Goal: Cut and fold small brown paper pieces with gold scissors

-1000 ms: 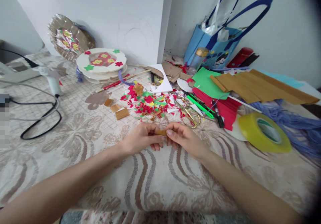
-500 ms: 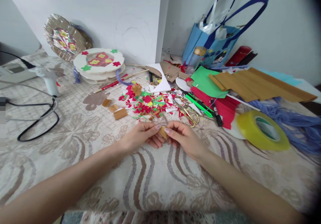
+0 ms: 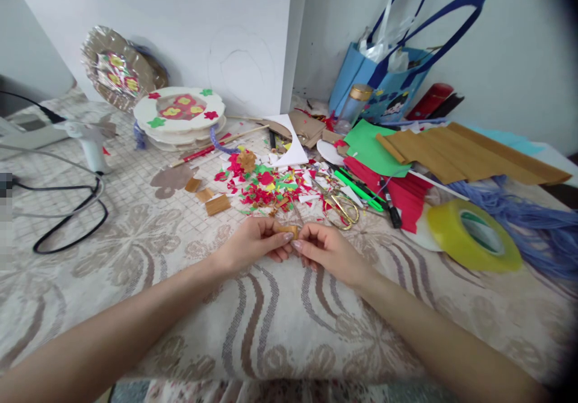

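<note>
Between my fingertips is a small piece of golden-brown crepe paper [image 3: 289, 230], partly covered by the fingers. My left hand [image 3: 264, 238] pinches its left side, thumb on the near face. My right hand [image 3: 323, 245] closes on its right end, and the two thumbs nearly meet. Just beyond lie gold-handled scissors [image 3: 344, 210] and a heap of red, green, yellow and white paper scraps [image 3: 266, 191]. Left of the heap are loose brown paper squares [image 3: 217, 205]. A brown paper flower [image 3: 246, 161] rests on the scraps.
At the back left stands a white scalloped box [image 3: 149, 108] with paper flowers; a glue gun [image 3: 90, 144] and cables are nearer left. On the right are a yellow tape roll [image 3: 442, 234], blue yarn [image 3: 533, 222], brown crepe paper [image 3: 469, 153], green paper [image 3: 374, 147] and a blue bag [image 3: 352, 68].
The brown paper piece has turned from hanging pointed downward to lying crosswise between my fingers. Both thumbs have shifted, the right one slightly lower and further left.
</note>
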{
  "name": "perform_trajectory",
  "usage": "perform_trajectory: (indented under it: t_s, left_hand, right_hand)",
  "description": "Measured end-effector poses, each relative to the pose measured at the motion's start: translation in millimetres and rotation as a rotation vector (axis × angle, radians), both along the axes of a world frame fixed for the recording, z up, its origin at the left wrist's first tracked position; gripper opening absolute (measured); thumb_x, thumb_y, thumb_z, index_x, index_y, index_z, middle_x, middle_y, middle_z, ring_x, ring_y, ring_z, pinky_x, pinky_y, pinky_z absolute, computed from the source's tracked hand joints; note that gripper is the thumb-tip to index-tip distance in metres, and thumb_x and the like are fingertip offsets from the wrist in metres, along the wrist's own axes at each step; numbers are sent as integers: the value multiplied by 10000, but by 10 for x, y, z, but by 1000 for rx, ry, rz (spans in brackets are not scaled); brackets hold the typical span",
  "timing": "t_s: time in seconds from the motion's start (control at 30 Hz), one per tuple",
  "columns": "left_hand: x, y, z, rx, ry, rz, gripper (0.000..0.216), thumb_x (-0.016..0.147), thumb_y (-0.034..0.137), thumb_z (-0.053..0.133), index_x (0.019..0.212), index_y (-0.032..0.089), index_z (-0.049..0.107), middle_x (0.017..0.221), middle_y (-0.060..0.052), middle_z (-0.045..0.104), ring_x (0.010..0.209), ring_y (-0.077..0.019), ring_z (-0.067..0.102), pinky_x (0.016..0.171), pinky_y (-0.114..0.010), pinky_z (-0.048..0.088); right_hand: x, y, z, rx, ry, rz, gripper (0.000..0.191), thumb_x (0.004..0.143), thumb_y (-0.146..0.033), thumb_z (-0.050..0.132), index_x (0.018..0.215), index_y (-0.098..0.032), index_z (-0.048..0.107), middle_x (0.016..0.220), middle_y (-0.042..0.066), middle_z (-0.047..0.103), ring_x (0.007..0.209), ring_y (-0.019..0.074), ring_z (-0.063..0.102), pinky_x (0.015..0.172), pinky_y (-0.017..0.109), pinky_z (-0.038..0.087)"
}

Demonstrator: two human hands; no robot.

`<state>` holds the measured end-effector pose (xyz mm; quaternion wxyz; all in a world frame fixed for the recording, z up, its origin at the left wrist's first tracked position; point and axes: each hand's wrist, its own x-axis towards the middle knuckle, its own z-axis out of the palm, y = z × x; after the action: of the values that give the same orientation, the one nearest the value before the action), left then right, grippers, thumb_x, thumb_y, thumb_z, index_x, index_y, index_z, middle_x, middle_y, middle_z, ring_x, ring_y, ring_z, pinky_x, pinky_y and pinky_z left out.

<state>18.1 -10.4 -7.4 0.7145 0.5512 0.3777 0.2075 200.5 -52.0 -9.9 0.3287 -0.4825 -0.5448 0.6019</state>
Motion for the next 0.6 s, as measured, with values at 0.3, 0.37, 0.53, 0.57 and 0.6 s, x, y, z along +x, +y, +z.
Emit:
perform_trajectory:
  t_s: [0.3, 0.37, 0.53, 0.57, 0.6]
  left_hand:
    - [-5, 18, 7, 15, 10, -11, 263, 781, 392, 604, 735, 133, 598, 693, -13, 652, 571, -84, 585, 589, -212, 484]
    - [-10, 16, 13, 14, 1, -10, 270, 790, 399, 592, 730, 136, 594, 689, -9, 646, 567, -79, 576, 586, -208, 476]
    - [-18, 14, -7, 40, -15, 9, 267, 790, 400, 594, 719, 144, 571, 626, 10, 612, 551, -77, 557, 555, -193, 455]
    - [-18, 15, -11, 46, -15, 6, 269, 789, 404, 594, 722, 144, 573, 626, 10, 612, 550, -79, 556, 555, -194, 454]
    - [-17, 16, -13, 49, -13, 3, 276, 789, 411, 591, 720, 144, 575, 632, 7, 615, 549, -80, 556, 555, -197, 455]
  right_hand:
    - [3, -6, 28, -31, -29, 29, 126, 808, -247, 565, 720, -178, 507, 557, -43, 523, 467, 78, 459, 439, 196, 367]
    - [2, -3, 34, -36, -34, 45, 117, 804, -242, 569, 726, -177, 511, 558, -42, 524, 478, 81, 473, 440, 193, 373]
    - [-7, 7, 45, -15, 22, 48, 171, 815, -324, 573, 750, -171, 537, 602, -34, 532, 502, 85, 494, 429, 188, 376]
    - [-6, 9, 42, -13, 23, 46, 185, 819, -337, 569, 744, -170, 537, 595, -35, 530, 491, 82, 486, 426, 188, 373]
    - [-4, 11, 38, -14, 18, 46, 196, 823, -343, 566, 735, -171, 534, 584, -38, 526, 481, 80, 477, 425, 189, 372]
